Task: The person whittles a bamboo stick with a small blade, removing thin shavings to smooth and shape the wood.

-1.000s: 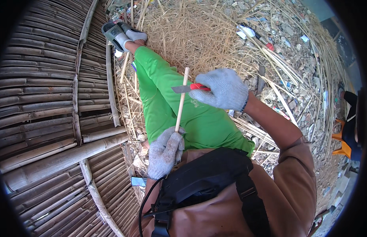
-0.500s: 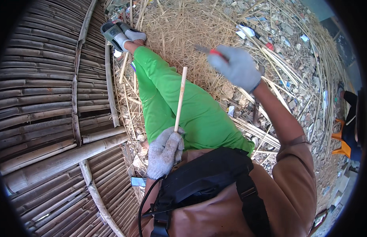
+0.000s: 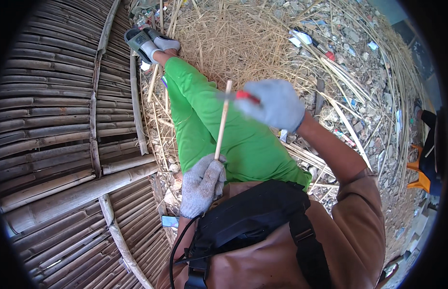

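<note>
A thin, pale wooden stick (image 3: 223, 123) stands tilted over my green-clad leg, its upper end pointing away from me. My left hand (image 3: 202, 185), in a grey knit glove, is closed round the lower end of it. My right hand (image 3: 274, 104), gloved as well and smeared by motion, grips a knife (image 3: 246, 97) with a red handle. The knife's blurred blade lies across the stick near its top; whether it touches the wood I cannot tell.
A slatted bamboo wall or platform (image 3: 50, 115) runs along my left. Straw and shavings (image 3: 233, 43) cover the ground ahead, with long split strips (image 3: 349, 82) over rubble on the right. At the far right a person (image 3: 428, 139) sits by an orange chair (image 3: 416, 173).
My right hand has swung left and a little nearer to me, bringing the knife from beyond the stick to across its upper part. My left hand and the stick have barely moved.
</note>
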A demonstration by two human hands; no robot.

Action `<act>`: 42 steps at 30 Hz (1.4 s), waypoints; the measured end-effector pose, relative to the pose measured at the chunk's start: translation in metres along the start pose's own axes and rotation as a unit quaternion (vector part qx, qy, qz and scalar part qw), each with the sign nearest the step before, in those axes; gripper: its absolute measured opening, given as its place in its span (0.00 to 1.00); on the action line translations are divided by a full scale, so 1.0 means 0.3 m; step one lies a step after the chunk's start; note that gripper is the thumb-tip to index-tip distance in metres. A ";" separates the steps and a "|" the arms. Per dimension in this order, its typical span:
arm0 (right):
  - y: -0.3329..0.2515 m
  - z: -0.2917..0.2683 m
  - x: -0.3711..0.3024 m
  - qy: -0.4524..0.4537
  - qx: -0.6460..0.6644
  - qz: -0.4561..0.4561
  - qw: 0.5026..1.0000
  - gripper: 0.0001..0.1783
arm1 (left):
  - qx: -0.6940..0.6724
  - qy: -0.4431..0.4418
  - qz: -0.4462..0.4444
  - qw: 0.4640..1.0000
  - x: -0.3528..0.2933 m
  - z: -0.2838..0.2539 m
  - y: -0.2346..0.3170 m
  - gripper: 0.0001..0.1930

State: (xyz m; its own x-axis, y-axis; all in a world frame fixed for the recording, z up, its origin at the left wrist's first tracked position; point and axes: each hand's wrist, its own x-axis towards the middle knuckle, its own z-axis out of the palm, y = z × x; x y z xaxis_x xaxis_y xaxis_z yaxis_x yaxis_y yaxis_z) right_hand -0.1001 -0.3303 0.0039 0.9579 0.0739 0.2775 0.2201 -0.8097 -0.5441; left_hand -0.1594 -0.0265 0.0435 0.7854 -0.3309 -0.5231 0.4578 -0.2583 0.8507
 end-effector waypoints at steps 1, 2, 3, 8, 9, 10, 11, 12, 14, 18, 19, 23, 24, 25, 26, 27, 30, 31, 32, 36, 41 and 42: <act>0.051 -0.005 0.013 0.027 -0.002 0.011 1.000 0.29 | -0.001 -0.004 -0.004 1.000 -0.001 -0.006 -0.019 0.17; 0.111 -0.039 0.034 0.034 -0.020 0.086 0.995 0.32 | 0.000 -0.007 -0.008 1.000 -0.005 -0.010 -0.030 0.17; 0.164 -0.078 0.053 0.042 -0.036 0.160 0.986 0.35 | -0.007 -0.011 -0.006 1.000 -0.016 -0.013 -0.026 0.18; 0.209 -0.016 0.039 0.125 0.233 0.193 0.945 0.32 | -0.066 -0.089 0.009 0.994 0.008 -0.035 -0.031 0.19; 0.153 0.030 0.033 0.134 0.305 0.169 0.928 0.31 | -0.088 -0.100 0.002 0.991 0.016 -0.032 -0.041 0.19; 0.070 0.031 0.041 0.078 0.354 0.158 0.918 0.28 | -0.110 -0.104 -0.003 0.988 0.021 -0.033 -0.050 0.20; -0.024 0.002 0.046 0.023 0.401 0.147 0.904 0.25 | -0.131 -0.110 -0.007 0.985 0.025 -0.032 -0.055 0.20; -0.079 -0.012 0.041 -0.029 0.445 0.137 0.884 0.23 | -0.133 -0.116 -0.011 0.984 0.032 -0.028 -0.057 0.20; -0.109 -0.005 0.023 -0.047 0.460 0.125 0.878 0.20 | -0.139 -0.129 -0.017 0.982 0.042 -0.017 -0.055 0.21; -0.132 -0.017 0.039 -0.073 0.478 0.186 0.855 0.18 | -0.174 -0.158 0.020 0.972 0.045 -0.027 -0.085 0.21; -0.132 -0.020 0.042 -0.079 0.479 0.210 0.848 0.19 | -0.179 -0.162 0.021 0.970 0.047 -0.027 -0.088 0.21; -0.097 -0.016 0.049 -0.069 0.486 0.224 0.842 0.21 | -0.157 -0.125 0.007 0.980 0.044 -0.001 -0.067 0.21; -0.093 -0.010 0.055 -0.050 0.473 0.232 0.848 0.21 | -0.147 -0.122 0.007 0.981 0.047 -0.003 -0.072 0.21; -0.088 -0.004 0.061 -0.030 0.460 0.240 0.854 0.22 | -0.137 -0.120 0.006 0.983 0.051 -0.007 -0.082 0.21; -0.068 0.000 0.072 0.011 0.477 0.264 0.838 0.20 | -0.127 -0.117 0.006 0.985 0.055 -0.012 -0.092 0.21; -0.033 0.002 0.088 0.053 0.492 0.286 0.820 0.19 | -0.135 -0.117 0.005 0.984 0.056 -0.018 -0.100 0.21; 0.102 -0.005 0.105 0.110 0.508 0.314 0.795 0.18 | -0.164 -0.119 0.006 0.979 0.063 -0.043 -0.123 0.21; 0.151 -0.017 0.096 0.118 0.506 0.318 0.793 0.18 | -0.179 -0.123 0.010 0.976 0.070 -0.045 -0.133 0.21; 0.180 -0.027 0.089 0.067 0.453 0.315 0.832 0.19 | -0.193 -0.124 0.014 0.973 0.073 -0.049 -0.140 0.21; 0.162 -0.009 0.036 0.015 0.263 0.240 0.934 0.23 | -0.214 -0.136 0.025 0.967 0.083 -0.051 -0.154 0.21; 0.023 -0.002 -0.014 0.011 0.188 0.130 0.973 0.28 | -0.234 -0.126 0.045 0.963 0.088 0.000 -0.110 0.20; -0.004 -0.001 -0.015 0.002 0.177 0.120 0.977 0.27 | -0.199 -0.112 0.037 0.973 0.089 0.003 -0.106 0.20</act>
State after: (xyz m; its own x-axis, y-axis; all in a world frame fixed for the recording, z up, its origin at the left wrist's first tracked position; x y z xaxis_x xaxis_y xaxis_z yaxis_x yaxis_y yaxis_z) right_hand -0.1047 -0.3298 0.0036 0.9891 -0.0964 0.1114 0.0401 -0.5512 -0.8334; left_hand -0.1532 -0.0278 0.0022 0.7325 -0.5368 -0.4188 0.5631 0.1319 0.8158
